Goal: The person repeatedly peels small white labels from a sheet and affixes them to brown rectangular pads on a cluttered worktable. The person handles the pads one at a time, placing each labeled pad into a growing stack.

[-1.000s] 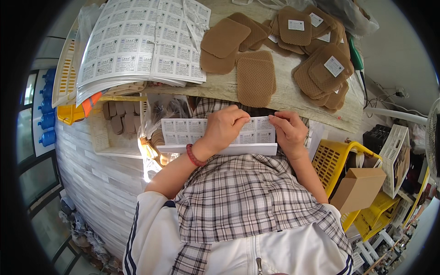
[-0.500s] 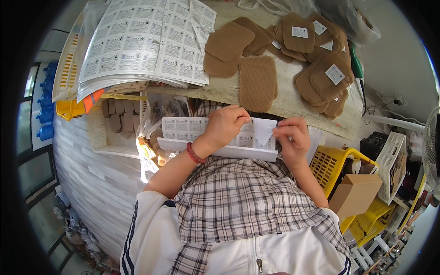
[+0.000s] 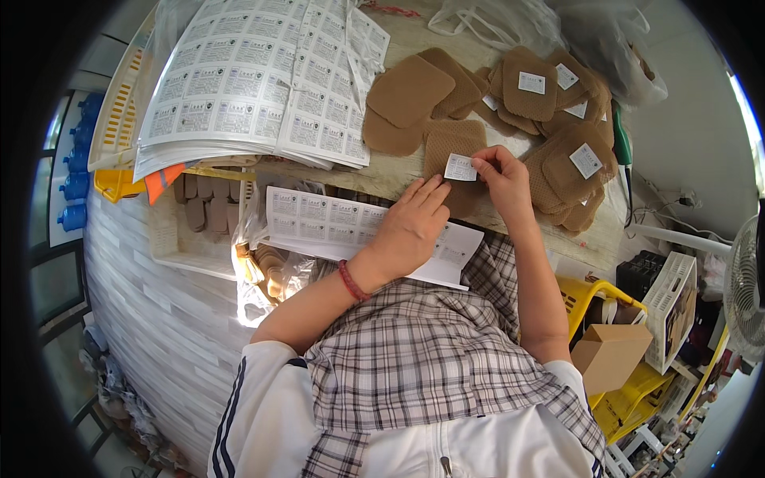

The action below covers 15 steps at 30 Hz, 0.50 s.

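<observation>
My right hand (image 3: 504,177) pinches the right edge of a small white printed sticker (image 3: 460,168). The sticker is over a brown textured pad (image 3: 454,142) at the table's near edge; whether it touches the pad I cannot tell. My left hand (image 3: 414,223) lies with fingers stretched out, their tips close to the sticker's lower left. Beneath that hand a sheet of stickers (image 3: 319,219) rests on my lap, its right part partly blank. Past the pad are more brown pads (image 3: 410,88) without stickers, and to the right a pile of pads (image 3: 530,103), several bearing white stickers.
A thick stack of sticker sheets (image 3: 231,88) covers the table's left side. A green-handled tool (image 3: 621,135) lies at the right edge by the wall. Below left stands a cream crate (image 3: 171,231) of pads; at right are a yellow basket (image 3: 578,295), a cardboard box (image 3: 612,354) and a fan (image 3: 745,279).
One sticker came off the sheet in my right hand, which moved up over the nearest pad. My left hand shifted right and its fingers straightened. The sheet dropped slightly on the right.
</observation>
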{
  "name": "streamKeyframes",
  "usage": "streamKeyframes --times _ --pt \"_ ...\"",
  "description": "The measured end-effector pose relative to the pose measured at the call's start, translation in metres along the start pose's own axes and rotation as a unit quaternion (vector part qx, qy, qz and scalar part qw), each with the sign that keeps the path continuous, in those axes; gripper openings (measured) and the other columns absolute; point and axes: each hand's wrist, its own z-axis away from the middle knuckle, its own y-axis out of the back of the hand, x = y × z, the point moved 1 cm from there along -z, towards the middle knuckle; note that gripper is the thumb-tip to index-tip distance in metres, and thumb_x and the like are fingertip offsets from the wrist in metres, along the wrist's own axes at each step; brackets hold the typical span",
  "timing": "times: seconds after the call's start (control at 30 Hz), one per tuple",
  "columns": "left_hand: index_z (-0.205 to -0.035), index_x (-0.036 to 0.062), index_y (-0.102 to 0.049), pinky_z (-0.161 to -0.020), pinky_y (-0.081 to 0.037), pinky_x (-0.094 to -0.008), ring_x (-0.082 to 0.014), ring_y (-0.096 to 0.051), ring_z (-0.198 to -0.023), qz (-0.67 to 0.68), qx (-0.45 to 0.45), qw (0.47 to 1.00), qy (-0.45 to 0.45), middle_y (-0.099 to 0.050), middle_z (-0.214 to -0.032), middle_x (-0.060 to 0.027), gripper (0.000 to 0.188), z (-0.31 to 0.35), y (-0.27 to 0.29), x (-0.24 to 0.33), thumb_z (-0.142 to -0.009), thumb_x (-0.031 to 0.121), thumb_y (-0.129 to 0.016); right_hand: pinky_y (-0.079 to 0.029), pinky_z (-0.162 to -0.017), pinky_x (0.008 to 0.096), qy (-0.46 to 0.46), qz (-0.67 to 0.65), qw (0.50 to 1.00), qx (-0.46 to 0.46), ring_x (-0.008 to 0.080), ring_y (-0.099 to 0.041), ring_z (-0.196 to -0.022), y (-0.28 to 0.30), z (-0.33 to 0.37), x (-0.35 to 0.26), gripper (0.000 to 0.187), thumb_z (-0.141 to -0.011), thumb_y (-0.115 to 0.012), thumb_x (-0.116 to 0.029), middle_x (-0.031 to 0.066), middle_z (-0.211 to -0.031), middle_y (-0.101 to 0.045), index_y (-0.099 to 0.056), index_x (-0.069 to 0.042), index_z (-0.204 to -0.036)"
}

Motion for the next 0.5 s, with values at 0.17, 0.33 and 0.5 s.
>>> streamKeyframes --times 0.17,0.33,0.5 --pt "-0.092 -0.0061 -0.060 -0.114 -0.038 -0.0536 -0.0429 -0.050 -0.133 0.000 0.007 1.000 0.001 -0.058 -0.134 -0.0267 0.012 -0.001 -0.001 -0.001 -0.086 0.002 -0.052 -0.043 -0.064 0.0230 -0.014 0.034 0.999 0.015 0.0059 -0.050 -0.070 -0.002 -0.009 0.002 0.008 -0.095 -0.069 -0.009 -0.0030 -0.076 -0.061 -0.068 -0.001 -0.094" --pt "-0.091 -0.0063 -0.060 -0.113 -0.039 -0.0533 -0.0430 -0.051 -0.132 -0.002 0.011 1.000 -0.001 -0.058 -0.133 -0.0268 0.012 -0.003 0.000 -0.001 -0.085 0.001 -0.052 -0.044 -0.064 0.0232 -0.022 0.079 0.996 0.015 0.0057 -0.052 -0.070 -0.004 -0.013 0.001 0.008 -0.094 -0.069 -0.008 -0.0031 -0.077 -0.062 -0.069 -0.001 -0.094" --pt "-0.090 -0.0060 -0.060 -0.113 -0.040 -0.0531 -0.0428 -0.051 -0.132 -0.003 0.010 1.000 -0.002 -0.058 -0.133 -0.0270 0.012 -0.004 -0.002 -0.001 -0.084 0.001 -0.052 -0.046 -0.066 0.0245 -0.015 0.121 0.992 0.022 0.0070 -0.054 -0.071 -0.004 -0.016 0.001 0.010 -0.092 -0.070 -0.010 -0.0011 -0.076 -0.064 -0.070 -0.001 -0.095"
